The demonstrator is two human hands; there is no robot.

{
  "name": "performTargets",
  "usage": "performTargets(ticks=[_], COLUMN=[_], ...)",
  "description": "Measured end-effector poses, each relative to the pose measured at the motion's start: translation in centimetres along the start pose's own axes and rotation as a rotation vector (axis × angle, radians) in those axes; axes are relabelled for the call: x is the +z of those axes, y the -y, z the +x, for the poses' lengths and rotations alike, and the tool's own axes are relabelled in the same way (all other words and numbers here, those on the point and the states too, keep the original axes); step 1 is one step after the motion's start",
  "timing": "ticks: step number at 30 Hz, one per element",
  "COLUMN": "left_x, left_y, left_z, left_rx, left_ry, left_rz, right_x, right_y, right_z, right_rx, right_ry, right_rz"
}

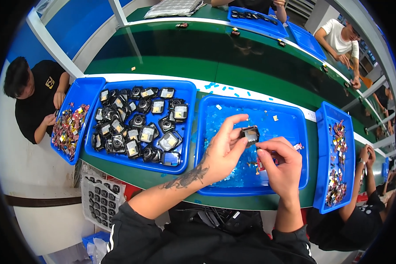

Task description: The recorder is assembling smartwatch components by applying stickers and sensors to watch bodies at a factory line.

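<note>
The left hand [222, 154] pinches a small black case [250, 136] above the blue tray [251, 191]; the right hand [284, 169], fingertips together, is nearest its lower-right corner, any held piece unclear.

Factory assembly line: long green belt [163, 53], blue bins [255, 192] of small parts [72, 127], workers [39, 97] along both sides.

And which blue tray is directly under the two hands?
The wide tray strewn with little blue pieces; the tray on its left holds black cases, and the narrow trays at either end hold small colourful parts.
</note>
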State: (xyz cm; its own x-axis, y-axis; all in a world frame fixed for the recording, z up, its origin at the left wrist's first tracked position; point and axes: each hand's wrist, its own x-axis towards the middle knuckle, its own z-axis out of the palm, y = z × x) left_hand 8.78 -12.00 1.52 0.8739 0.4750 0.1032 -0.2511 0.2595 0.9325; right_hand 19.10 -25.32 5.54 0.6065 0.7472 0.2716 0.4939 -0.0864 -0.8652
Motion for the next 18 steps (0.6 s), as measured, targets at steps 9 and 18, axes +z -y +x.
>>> performTargets(ticks=[9, 18], left_x=[0.2, 0.5], left_y=[0.0, -0.1], left_z=[-0.3, -0.6], left_rx=[-0.057, -0.054], left_ry=[0.159, 0.167], left_rz=[-0.135, -0.067], right_x=[1.2, 0.8], right_y=[1.3, 1.2], right_z=[0.8, 0.9], right_rx=[-0.102, -0.112], right_ry=[-0.1, -0.092], right_rz=[-0.212, -0.218])
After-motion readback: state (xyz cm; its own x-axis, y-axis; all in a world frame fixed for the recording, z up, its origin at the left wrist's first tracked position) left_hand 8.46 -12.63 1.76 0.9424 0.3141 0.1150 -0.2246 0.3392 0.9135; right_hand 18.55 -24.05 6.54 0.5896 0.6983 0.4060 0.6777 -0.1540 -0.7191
